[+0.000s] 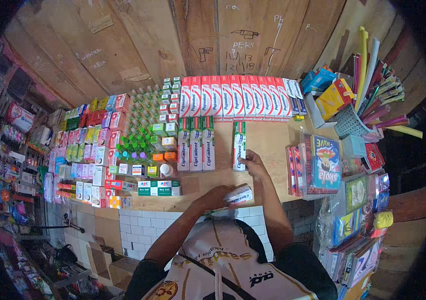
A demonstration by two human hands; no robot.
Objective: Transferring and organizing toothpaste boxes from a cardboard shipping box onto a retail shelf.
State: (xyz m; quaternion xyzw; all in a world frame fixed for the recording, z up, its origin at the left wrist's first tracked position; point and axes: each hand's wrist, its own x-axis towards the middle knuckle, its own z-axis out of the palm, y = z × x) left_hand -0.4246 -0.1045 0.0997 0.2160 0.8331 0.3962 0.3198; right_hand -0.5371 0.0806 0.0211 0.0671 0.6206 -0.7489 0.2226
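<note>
**Head view: toothpaste cartons being laid out on a shop surface**

Head view, seen from above. A white and red toothpaste carton is held closed in the left hand, low over the near edge of the wooden surface, at about 6 o'clock from the surface's middle. The right hand is laid with curled fingers on the near end of a green and white toothpaste carton, which lies flat and alone at about 3 o'clock from a group of three similar green cartons. A row of red and white cartons is ranged along the far edge at 12 o'clock; small bottles with green caps are massed at 9 o'clock.

Risks, as judged: the single green carton could be pushed askew, since it is pressed at one end only. The carton in the left hand, being held at the surface's lip, could be dropped to the floor. The standing bottles could be toppled by a sweeping forearm.
</note>
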